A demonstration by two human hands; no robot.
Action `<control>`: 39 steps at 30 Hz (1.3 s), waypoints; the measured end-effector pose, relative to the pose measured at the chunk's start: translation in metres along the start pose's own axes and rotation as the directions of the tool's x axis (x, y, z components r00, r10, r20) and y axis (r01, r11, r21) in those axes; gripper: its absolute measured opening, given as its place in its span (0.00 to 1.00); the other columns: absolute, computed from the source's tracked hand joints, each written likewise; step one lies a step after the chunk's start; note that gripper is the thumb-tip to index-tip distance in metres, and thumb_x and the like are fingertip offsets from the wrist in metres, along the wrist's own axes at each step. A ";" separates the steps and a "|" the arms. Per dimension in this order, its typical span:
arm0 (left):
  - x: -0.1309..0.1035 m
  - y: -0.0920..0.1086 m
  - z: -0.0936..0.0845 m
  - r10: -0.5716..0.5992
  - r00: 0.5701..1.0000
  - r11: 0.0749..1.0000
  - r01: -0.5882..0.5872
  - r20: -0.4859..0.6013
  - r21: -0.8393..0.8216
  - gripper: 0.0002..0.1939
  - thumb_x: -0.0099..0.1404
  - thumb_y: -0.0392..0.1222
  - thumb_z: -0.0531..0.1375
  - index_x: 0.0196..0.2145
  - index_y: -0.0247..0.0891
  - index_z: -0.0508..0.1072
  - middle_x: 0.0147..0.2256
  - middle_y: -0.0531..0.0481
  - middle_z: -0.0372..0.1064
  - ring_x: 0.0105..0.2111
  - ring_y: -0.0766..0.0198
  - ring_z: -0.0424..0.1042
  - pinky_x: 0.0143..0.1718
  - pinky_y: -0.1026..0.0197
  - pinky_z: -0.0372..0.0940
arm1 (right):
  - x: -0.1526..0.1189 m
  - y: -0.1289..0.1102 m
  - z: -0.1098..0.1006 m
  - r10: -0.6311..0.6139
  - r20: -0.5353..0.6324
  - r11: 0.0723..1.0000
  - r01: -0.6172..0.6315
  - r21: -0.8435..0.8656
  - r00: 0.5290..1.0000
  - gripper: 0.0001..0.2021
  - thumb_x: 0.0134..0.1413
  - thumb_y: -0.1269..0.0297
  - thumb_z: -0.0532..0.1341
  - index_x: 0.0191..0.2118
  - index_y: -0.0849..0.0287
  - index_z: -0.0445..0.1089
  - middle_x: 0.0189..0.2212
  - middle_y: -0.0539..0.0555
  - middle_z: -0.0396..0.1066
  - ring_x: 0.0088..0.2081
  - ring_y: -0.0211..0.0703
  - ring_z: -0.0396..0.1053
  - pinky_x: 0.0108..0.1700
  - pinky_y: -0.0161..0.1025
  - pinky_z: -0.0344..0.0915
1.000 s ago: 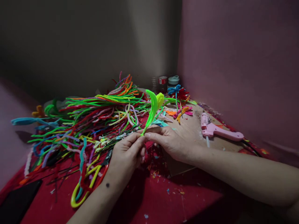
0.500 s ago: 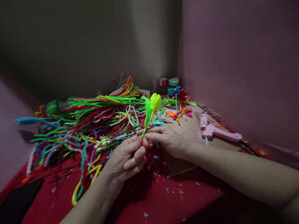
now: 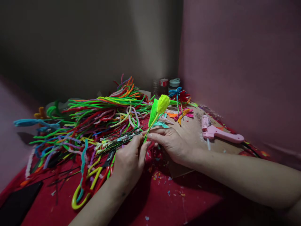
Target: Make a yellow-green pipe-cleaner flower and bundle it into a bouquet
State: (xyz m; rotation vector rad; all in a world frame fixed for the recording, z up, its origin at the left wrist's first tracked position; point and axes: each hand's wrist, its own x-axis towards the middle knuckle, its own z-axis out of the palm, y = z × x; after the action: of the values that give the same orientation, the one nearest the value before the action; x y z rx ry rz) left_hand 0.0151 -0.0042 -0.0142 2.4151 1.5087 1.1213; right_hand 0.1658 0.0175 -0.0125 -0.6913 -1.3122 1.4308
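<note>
A pipe-cleaner tulip with a bright yellow head [image 3: 163,104] and a green leaf [image 3: 153,113] stands tilted to the right above the table. The fingers of my right hand [image 3: 175,144] pinch its green stem just under the leaf. My left hand [image 3: 130,157] is closed at the stem's lower end, thumb pointing up along it; the very tip is hidden by the fingers. Behind my left hand lies a bundle of thin dark stems with pale tips [image 3: 104,144].
A large heap of coloured pipe cleaners [image 3: 94,108] spreads on the left. A pink glue gun [image 3: 217,133] rests on cardboard [image 3: 191,135] at right. Finished-looking blue petals [image 3: 177,92], bottles [image 3: 174,82] and a dark flat object [image 3: 21,201] surround the red cloth [image 3: 183,207].
The tulip has shifted slightly right and turned, its leaf now partly behind the head. My left hand has rolled over, its back and thumb now showing. My right hand stays nearly in place.
</note>
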 end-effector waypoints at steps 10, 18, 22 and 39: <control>0.000 0.003 -0.006 -0.030 1.000 0.997 0.030 0.002 -0.069 0.07 0.65 0.38 0.53 0.34 0.38 0.71 0.20 0.58 0.64 0.18 0.71 0.60 0.23 0.69 0.57 | -0.003 -0.007 -0.002 -0.091 0.075 0.978 0.103 -0.182 0.993 0.10 0.56 0.63 0.58 0.32 0.55 0.77 0.33 0.49 0.73 0.41 0.39 0.67 0.49 0.39 0.59; 0.002 0.014 -0.007 -0.350 0.918 0.767 0.395 0.187 -0.506 0.06 0.62 0.40 0.57 0.35 0.39 0.73 0.17 0.59 0.58 0.15 0.73 0.55 0.15 0.70 0.50 | 0.000 -0.010 -0.005 -0.051 0.104 0.958 0.078 -0.277 0.993 0.11 0.55 0.68 0.57 0.25 0.60 0.74 0.29 0.49 0.72 0.37 0.39 0.67 0.46 0.38 0.61; 0.009 0.018 -0.009 -0.426 0.811 0.450 0.574 0.400 -0.684 0.07 0.60 0.42 0.59 0.28 0.36 0.70 0.15 0.59 0.58 0.11 0.76 0.53 0.12 0.72 0.49 | 0.000 -0.006 -0.007 -0.075 0.148 0.957 0.113 -0.268 0.986 0.13 0.56 0.68 0.55 0.24 0.59 0.72 0.27 0.48 0.70 0.35 0.38 0.66 0.44 0.38 0.61; 0.010 0.003 -0.010 -0.015 0.730 -0.238 0.661 0.683 -0.712 0.08 0.62 0.39 0.59 0.28 0.31 0.73 0.13 0.60 0.59 0.06 0.81 0.41 0.06 0.73 0.58 | 0.002 0.004 -0.006 -0.035 0.189 0.990 0.008 0.143 0.981 0.07 0.53 0.62 0.62 0.30 0.56 0.77 0.40 0.52 0.73 0.47 0.42 0.67 0.56 0.44 0.55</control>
State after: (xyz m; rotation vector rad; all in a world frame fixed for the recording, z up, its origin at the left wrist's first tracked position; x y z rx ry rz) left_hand 0.0134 -0.0007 0.0002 0.7711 0.5094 0.8196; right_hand 0.1697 0.0220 -0.0169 -0.4523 -1.3444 1.5868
